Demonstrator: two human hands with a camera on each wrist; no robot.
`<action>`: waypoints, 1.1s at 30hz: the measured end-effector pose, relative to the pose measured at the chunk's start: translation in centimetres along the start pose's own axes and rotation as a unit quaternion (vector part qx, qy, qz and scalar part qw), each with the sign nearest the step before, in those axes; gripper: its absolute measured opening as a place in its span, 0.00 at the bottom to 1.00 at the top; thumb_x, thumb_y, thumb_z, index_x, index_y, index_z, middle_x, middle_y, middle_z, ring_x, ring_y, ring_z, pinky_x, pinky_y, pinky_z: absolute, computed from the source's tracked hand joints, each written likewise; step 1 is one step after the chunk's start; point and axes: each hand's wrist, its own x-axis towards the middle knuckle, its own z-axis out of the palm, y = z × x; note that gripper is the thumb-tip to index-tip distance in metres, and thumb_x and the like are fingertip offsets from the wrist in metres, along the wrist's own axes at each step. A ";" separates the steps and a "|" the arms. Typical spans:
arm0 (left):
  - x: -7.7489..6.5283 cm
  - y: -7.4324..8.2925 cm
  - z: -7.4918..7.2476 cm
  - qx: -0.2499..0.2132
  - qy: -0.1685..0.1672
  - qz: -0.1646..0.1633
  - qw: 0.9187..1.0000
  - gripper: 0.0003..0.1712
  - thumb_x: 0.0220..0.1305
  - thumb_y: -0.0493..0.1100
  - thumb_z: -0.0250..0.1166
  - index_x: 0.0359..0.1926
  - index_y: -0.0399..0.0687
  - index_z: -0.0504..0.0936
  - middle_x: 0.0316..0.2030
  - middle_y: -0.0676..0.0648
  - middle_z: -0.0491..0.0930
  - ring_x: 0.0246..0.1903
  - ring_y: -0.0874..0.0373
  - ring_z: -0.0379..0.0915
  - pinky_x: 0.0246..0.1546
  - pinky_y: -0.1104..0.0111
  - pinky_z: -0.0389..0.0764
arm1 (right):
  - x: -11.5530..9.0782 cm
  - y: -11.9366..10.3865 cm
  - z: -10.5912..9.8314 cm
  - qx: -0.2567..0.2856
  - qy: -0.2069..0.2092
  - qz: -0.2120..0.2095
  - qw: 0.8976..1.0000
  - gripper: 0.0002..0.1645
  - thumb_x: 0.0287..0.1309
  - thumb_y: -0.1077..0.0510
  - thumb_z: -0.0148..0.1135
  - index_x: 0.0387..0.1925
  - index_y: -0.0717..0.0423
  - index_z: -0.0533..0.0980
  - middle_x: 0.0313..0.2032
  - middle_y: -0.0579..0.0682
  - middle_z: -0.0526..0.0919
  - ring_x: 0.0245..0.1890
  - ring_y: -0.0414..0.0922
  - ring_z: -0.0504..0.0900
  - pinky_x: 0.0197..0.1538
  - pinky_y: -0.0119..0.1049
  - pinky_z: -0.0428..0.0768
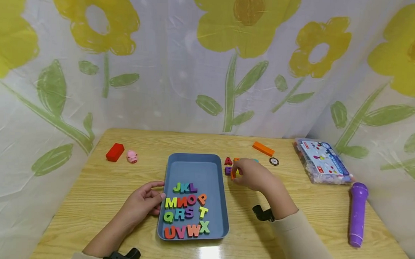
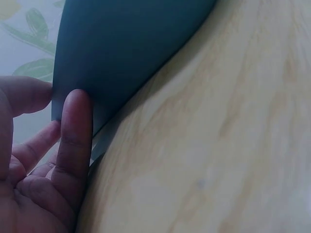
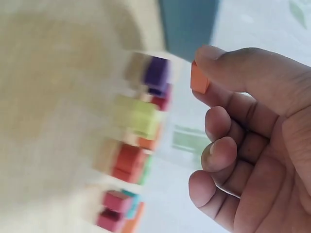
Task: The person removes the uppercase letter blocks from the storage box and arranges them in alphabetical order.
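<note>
On the left side of the blue tray (image 1: 212,179), my left hand (image 1: 142,200) touches the outer wall with loosely bent fingers. In the left wrist view, fingertips rest against the tray's wall (image 2: 126,43). Letters J, K, L (image 1: 185,187) to X (image 1: 204,227) lie in rows inside the tray. Beyond its right edge, my right hand (image 1: 254,176) pinches a small orange letter (image 3: 199,78) between thumb and index finger. Its shape is mostly hidden by the fingers. Loose letters stand below that hand, including a red A (image 1: 228,161) and a purple E (image 1: 228,171).
A red block (image 1: 115,152) and a pink pig toy (image 1: 132,156) lie at the back left. To the right are an orange bar (image 1: 263,149), a round chip (image 1: 274,161), a clear box (image 1: 324,160) and a purple microphone (image 1: 357,214).
</note>
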 end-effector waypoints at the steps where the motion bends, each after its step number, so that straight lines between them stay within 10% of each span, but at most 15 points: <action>1: 0.0 0.0 0.0 0.000 0.000 -0.001 1.000 0.30 0.78 0.41 0.69 0.75 0.45 0.75 0.41 0.44 0.86 0.33 0.53 0.83 0.36 0.66 0.89 | -0.1 0.2 0.4 0.006 -0.004 0.002 1.000 0.09 0.67 0.58 0.77 0.45 0.56 0.86 0.34 0.48 0.79 0.34 0.45 0.74 0.40 0.40 0.75; 24: 0.1 -0.1 0.0 -0.002 0.000 0.002 1.000 0.30 0.77 0.41 0.69 0.75 0.44 0.75 0.41 0.44 0.86 0.33 0.53 0.84 0.36 0.66 0.89 | 0.9 0.4 3.2 -0.012 0.003 0.025 1.000 0.12 0.63 0.59 0.80 0.47 0.57 0.88 0.38 0.48 0.86 0.37 0.45 0.78 0.45 0.42 0.82; 33: 0.0 0.0 0.1 0.002 0.006 0.000 1.000 0.29 0.77 0.40 0.69 0.75 0.44 0.75 0.41 0.43 0.86 0.33 0.53 0.84 0.36 0.66 0.89 | 0.0 -1.2 -0.4 0.004 0.049 -0.014 0.999 0.14 0.68 0.58 0.76 0.52 0.57 0.86 0.37 0.49 0.83 0.36 0.46 0.77 0.42 0.42 0.80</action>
